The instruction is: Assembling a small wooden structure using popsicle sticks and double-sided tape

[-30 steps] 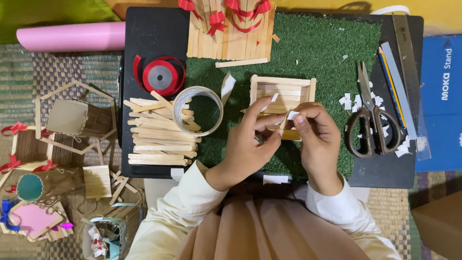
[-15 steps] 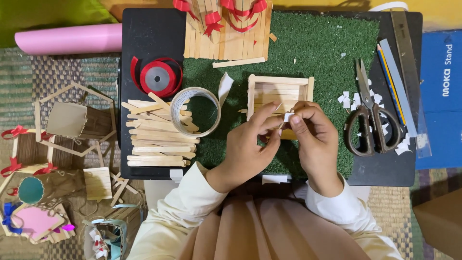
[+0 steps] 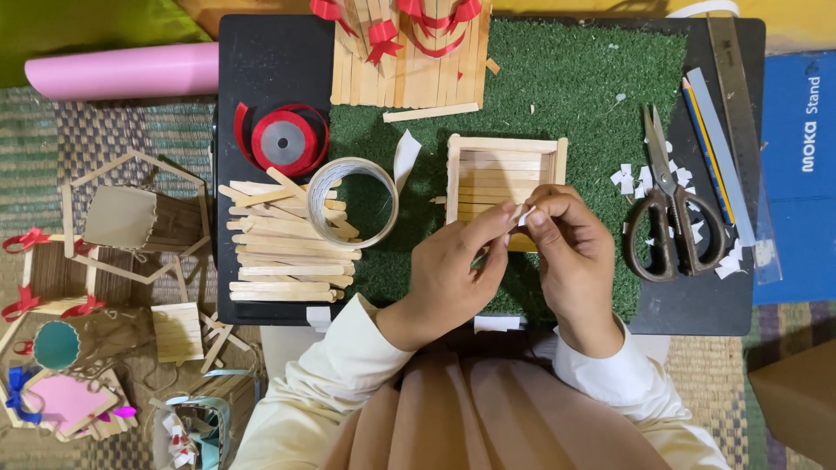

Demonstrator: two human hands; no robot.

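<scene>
left hand point(image 3: 453, 270) and right hand point(image 3: 570, 252) pinching a small white strip point(image 3: 525, 214) together, over a wooden stick tray point(image 3: 505, 178) (on green turf)

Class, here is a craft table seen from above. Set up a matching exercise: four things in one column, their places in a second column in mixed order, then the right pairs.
1 scissors
2 red ribbon spool
3 tape roll
4 pink roll

A on the loose craft sticks
B far left, off the board
C right of the hands
D on the black board, above the sticks

1-C, 2-D, 3-A, 4-B
</scene>
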